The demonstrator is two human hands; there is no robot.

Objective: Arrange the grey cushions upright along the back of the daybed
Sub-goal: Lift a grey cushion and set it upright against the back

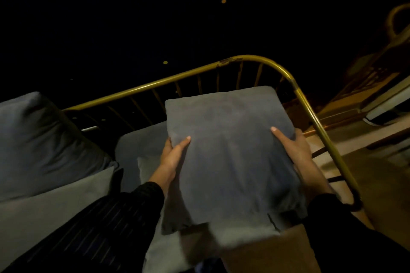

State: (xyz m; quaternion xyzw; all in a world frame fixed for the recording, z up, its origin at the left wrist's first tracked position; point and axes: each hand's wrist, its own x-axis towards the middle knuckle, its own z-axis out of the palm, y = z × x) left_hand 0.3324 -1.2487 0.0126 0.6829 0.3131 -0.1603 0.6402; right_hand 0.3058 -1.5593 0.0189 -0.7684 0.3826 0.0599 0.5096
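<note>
I hold a square grey cushion [230, 153] in both hands, lifted above the right end of the daybed and tilted with its face toward me. My left hand [172, 159] grips its left edge, thumb on top. My right hand [295, 150] grips its right edge, thumb on top. The daybed's brass rail [244, 58] curves behind and to the right of the cushion. A second grey cushion [37, 139] leans upright against the rail at the left. Another grey cushion [139, 146] lies low behind my left hand, partly hidden.
A lighter grey pad [55, 195] covers the daybed seat under my left sleeve. Beyond the rail it is dark. To the right stand a wooden floor [377, 184] and dim furniture [377, 86] outside the bed frame.
</note>
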